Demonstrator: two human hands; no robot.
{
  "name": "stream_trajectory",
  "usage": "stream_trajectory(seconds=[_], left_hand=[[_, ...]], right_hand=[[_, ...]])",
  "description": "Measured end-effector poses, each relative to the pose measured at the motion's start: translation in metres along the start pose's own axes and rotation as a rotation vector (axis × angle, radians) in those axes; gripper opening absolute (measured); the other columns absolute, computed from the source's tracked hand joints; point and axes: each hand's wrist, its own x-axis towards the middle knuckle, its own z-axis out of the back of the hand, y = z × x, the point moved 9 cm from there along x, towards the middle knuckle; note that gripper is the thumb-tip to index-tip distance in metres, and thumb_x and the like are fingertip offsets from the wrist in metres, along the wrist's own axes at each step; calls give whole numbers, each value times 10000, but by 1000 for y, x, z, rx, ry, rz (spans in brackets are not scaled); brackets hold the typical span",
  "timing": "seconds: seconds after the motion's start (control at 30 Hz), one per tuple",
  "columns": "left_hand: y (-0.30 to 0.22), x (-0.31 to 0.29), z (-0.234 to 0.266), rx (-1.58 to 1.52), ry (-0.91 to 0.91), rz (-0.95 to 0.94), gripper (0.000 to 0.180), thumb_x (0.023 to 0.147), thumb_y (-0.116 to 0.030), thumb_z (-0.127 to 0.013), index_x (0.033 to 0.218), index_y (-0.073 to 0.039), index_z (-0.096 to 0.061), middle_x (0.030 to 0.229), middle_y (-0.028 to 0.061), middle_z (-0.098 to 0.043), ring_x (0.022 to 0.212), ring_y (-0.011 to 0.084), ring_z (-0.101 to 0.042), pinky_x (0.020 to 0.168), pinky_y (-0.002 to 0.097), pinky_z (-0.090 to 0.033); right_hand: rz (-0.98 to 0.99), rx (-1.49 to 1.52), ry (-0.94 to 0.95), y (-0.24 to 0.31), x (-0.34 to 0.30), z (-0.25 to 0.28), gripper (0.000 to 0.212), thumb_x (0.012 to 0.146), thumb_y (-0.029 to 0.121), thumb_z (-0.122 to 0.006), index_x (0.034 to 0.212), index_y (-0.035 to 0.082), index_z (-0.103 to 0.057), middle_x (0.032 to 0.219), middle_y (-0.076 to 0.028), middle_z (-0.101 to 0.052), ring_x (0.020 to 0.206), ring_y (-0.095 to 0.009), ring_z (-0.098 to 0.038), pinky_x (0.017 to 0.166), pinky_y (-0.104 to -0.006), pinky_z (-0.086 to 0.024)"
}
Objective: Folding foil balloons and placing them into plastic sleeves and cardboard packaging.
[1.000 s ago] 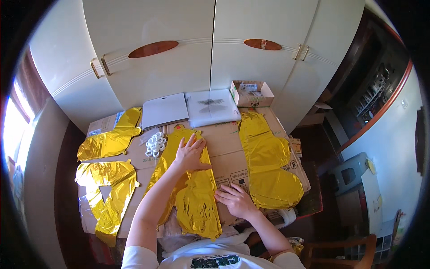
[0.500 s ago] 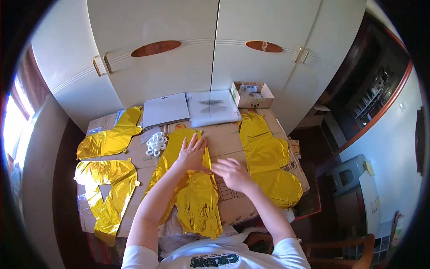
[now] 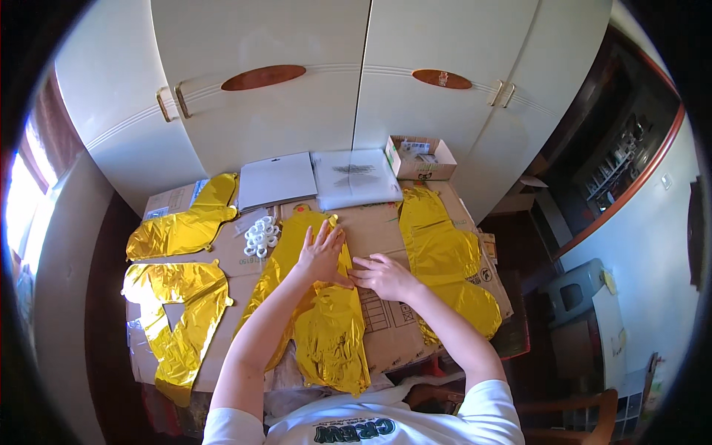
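A flat gold foil balloon (image 3: 330, 334) lies in front of me on the cardboard. My left hand (image 3: 320, 259) presses flat on its upper part, fingers spread. At the balloon's right edge, beside the left thumb, is my right hand (image 3: 384, 277). Its fingers stretch leftward to the foil, somewhat apart, and I see nothing held in them. More gold foil balloons lie flat around: one on the right (image 3: 443, 259), one at the far left (image 3: 185, 222), and an angular one (image 3: 196, 319) at the near left.
Several white rings (image 3: 261, 237) are heaped left of the middle balloon. Behind them lie a grey-white sheet stack (image 3: 277, 182) and clear plastic bags (image 3: 356, 179). An open cardboard box (image 3: 421, 157) stands at the back right, against the white cabinet (image 3: 437, 44). Flattened cardboard (image 3: 382, 222) covers the table.
My right hand has come slightly lower, its fingers drawn closer together at the balloon's edge. The left hand stays spread on the foil. The whole view has shifted a little.
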Motion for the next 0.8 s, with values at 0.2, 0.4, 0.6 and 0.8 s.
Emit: stream_trajectory(seconds=[0.2, 0.4, 0.6, 0.8], left_hand=[[-2, 0, 3, -29, -10, -8, 1347, 520, -868, -656, 1514, -42, -275, 1604, 108, -194, 1497, 337, -88, 1174, 600, -104], [-1, 0, 2, 0, -2, -3, 1337, 531, -856, -663, 1518, -46, -266, 1606, 106, -184, 1497, 341, -85, 1174, 599, -108], [-2, -1, 5, 9, 20, 3, 1355, 528, -873, -647, 1525, -47, -247, 1610, 104, -174, 1497, 343, -81, 1175, 597, -103], [-2, -1, 3, 4, 34, -5, 1372, 519, -890, -632, 1529, -48, -237, 1611, 103, -175, 1499, 341, -71, 1177, 598, -93]], right_hand=[[96, -98, -13, 19, -10, 6, 332, 877, 136, -523, 1155, 187, -698, 1280, 53, -636, 1320, -172, -480, 1094, -420, -352], [170, -106, -33, 40, -20, 15, 328, 869, 158, -535, 1153, 170, -699, 1224, 36, -668, 1270, -158, -520, 1087, -392, -372], [214, -64, -68, 59, -33, 24, 313, 859, 155, -537, 1115, 111, -712, 1204, 11, -678, 1254, -160, -535, 1088, -380, -382], [243, 16, -61, 73, -45, 27, 299, 824, 132, -553, 1068, 97, -722, 1219, -4, -674, 1245, -160, -553, 1100, -369, -381]])
